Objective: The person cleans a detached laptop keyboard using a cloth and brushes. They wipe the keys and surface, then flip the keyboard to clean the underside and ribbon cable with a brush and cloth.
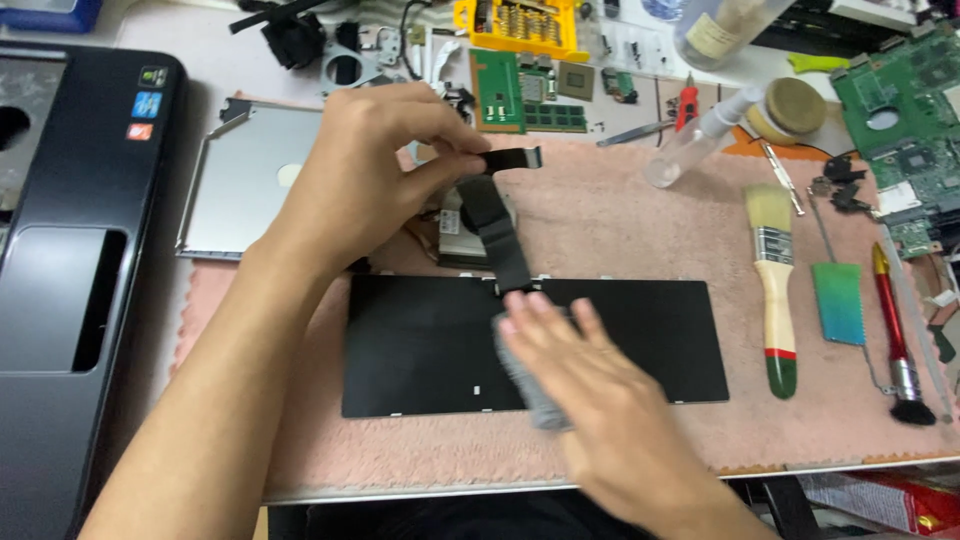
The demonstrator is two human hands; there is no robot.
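A flat black laptop keyboard (420, 345) lies face down on a pink mat (620, 220). Its black ribbon cable (497, 230) rises from the top edge. My left hand (375, 170) pinches the cable's free end between thumb and fingers and holds it up. My right hand (590, 385) presses a grey cloth (525, 385) flat against the keyboard's back, near the cable's base; the hand is blurred.
A black laptop base (70, 270) sits at the left, a silver drive tray (245, 180) beside it. Right of the keyboard lie a paintbrush (772, 275), a green card (838, 303) and a red brush pen (893, 330). Circuit boards (900, 100), a spray bottle (700, 135) and small parts crowd the back.
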